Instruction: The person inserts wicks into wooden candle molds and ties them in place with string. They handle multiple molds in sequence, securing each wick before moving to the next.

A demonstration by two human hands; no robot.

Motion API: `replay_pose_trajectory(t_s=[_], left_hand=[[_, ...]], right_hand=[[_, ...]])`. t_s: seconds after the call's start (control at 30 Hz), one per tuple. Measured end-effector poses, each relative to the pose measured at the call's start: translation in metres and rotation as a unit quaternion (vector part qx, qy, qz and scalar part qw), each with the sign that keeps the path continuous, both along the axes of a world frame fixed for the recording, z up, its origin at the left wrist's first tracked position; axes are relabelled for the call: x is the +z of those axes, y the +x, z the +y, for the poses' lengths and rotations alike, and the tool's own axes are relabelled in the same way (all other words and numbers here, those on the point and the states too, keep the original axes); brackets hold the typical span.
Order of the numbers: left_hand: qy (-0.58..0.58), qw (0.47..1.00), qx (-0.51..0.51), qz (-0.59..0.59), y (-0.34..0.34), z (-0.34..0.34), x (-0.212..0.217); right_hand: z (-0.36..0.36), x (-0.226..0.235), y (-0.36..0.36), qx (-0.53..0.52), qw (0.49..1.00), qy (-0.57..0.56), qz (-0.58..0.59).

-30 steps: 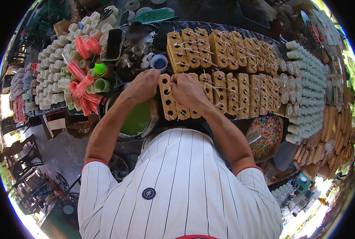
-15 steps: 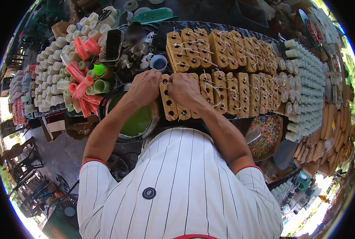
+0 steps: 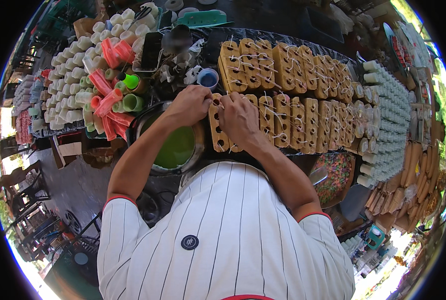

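Note:
My left hand (image 3: 190, 106) is closed in a pinch at the upper end of the nearest tan block (image 3: 218, 136), which has a row of round holes. Beside it my right hand (image 3: 240, 119) lies over the top of that block and the one next to it, its fingers curled together. Whatever is between either hand's fingertips is hidden or too small to name. White strings (image 3: 281, 136) run across the other tan blocks (image 3: 310, 125), which stand in two rows to the right. Just beyond my left hand is a small cup (image 3: 208, 78) with blue inside.
A pot of green liquid (image 3: 175, 150) sits below my left forearm. At left are pink sheets or tubes (image 3: 105, 106), a green-topped bottle (image 3: 129, 81) and many whitish cylinders (image 3: 65, 87). More pale cylinders (image 3: 385, 122) stand at far right, above a container of coloured bits (image 3: 330, 172).
The whole scene sits slightly farther right in view. Both hands stay at the upper end of the nearest block, with only small finger movement.

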State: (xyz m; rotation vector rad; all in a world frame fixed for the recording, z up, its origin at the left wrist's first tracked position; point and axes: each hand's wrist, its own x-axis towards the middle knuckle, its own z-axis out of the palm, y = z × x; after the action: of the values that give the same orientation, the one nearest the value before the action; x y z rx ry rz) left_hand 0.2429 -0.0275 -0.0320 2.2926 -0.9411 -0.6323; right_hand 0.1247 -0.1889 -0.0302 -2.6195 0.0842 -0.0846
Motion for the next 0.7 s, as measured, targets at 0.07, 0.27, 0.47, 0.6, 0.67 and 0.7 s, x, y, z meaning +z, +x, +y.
replay_pose_trajectory(t_s=[0.07,0.27,0.47,0.6,0.67,0.7], left_hand=[[-0.022,0.999,0.001,-0.026,-0.002,-0.001,-0.003],[-0.039,0.998,-0.016,-0.050,-0.002,-0.007,-0.009],[0.005,0.998,-0.036,-0.055,-0.003,-0.015,-0.003],[0.032,0.999,-0.011,-0.039,-0.003,-0.019,0.005],[0.029,0.999,-0.009,-0.026,0.000,-0.017,0.003],[0.023,1.000,-0.009,-0.019,0.000,-0.017,0.004]], right_hand=[[-0.001,0.004,-0.004,0.017,0.999,-0.035,0.001],[-0.001,-0.016,-0.002,0.028,0.993,-0.110,-0.035],[-0.002,-0.022,-0.001,0.046,0.988,-0.111,-0.101],[-0.006,-0.025,0.002,0.070,0.987,-0.093,-0.111],[-0.010,-0.026,0.000,0.081,0.985,-0.087,-0.122],[-0.012,-0.028,-0.002,0.088,0.983,-0.090,-0.132]])
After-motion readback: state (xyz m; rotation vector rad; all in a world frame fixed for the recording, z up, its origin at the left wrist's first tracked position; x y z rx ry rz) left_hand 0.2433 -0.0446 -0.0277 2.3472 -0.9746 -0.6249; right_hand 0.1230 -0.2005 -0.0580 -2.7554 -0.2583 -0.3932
